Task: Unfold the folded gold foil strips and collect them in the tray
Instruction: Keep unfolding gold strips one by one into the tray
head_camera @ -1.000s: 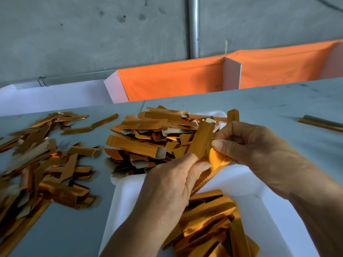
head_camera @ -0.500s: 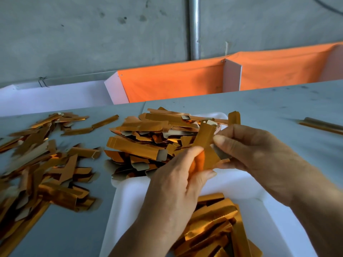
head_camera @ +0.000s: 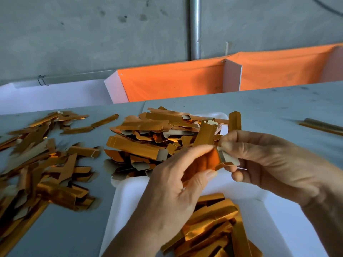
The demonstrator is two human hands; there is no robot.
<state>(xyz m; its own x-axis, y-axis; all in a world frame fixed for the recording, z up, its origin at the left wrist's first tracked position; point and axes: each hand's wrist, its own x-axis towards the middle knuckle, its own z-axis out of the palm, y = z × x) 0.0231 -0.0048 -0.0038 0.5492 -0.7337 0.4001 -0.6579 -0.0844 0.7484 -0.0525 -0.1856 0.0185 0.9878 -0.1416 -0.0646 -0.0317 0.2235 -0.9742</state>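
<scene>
Head view looks down on a grey table (head_camera: 269, 108) where both hands meet over a white tray (head_camera: 289, 225). Left hand (head_camera: 172, 193) comes up from the bottom edge and pinches a gold strip (head_camera: 204, 161) between thumb and forefinger, the thumb lying below the foil and the forefinger arched across its top. Right hand (head_camera: 263, 164) reaches in from the right and pinches the strip's other end, where a pale grey tab of the backing shows between its fingertips. So the strip hangs in the air between the two hands, above the tray's far half, touching neither tray nor table; whether it is fully opened I cannot tell, as fingers cover much of it. Inside the tray, near the bottom edge and partly under the left wrist, lies a heap of strips (head_camera: 213, 225), shiny and overlapping. At the tray's far end a second pile (head_camera: 154, 140) of gold pieces spreads over the rim and onto the table, with several pieces showing pale undersides. A further scatter (head_camera: 42, 164) of strips covers the table's left part, well apart from the tray and blurred at the edge. Far right on the table lies a thin gold stick (head_camera: 323, 126), alone. Behind the table stands an orange cloth (head_camera: 176, 84) stretched between white panels, and beyond that a concrete wall (head_camera: 92, 34) with a metal pipe (head_camera: 194, 28) running up it.
</scene>
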